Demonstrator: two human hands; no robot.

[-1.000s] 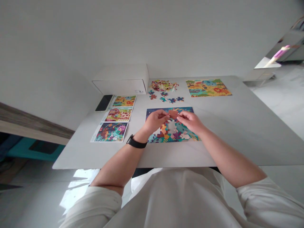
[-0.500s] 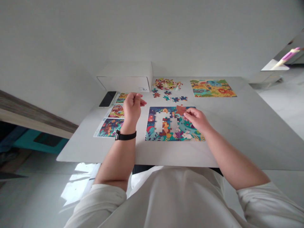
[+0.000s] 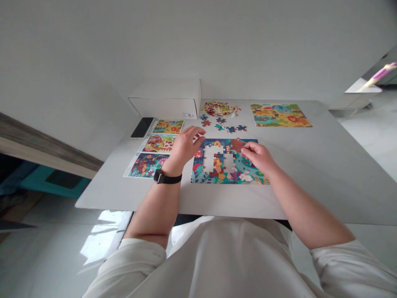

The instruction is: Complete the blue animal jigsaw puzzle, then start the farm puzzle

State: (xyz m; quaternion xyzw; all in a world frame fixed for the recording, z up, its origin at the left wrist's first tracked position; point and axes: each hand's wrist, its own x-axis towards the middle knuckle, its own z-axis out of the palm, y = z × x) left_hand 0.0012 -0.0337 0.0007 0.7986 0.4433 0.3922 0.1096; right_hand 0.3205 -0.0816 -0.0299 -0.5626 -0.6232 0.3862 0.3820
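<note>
A partly built colourful jigsaw (image 3: 228,174) lies on the white table (image 3: 310,165) in front of me, with white gaps in its middle. My right hand (image 3: 257,157) pinches a brown puzzle piece (image 3: 237,145), back side up, over the jigsaw's upper edge. My left hand (image 3: 184,147), a black watch on its wrist, hovers at the jigsaw's left edge with fingers loosely spread and nothing in them. Several loose pieces (image 3: 226,126) lie just beyond the jigsaw.
A pile of pieces (image 3: 220,109) sits at the back beside a white box (image 3: 166,101). A finished puzzle (image 3: 279,115) lies back right. Three picture cards (image 3: 155,145) and a black phone (image 3: 142,127) lie to the left.
My left hand let go of the brown piece, swung left and up, then came back down to the jigsaw's left edge. My right hand kept the piece near the upper edge.
</note>
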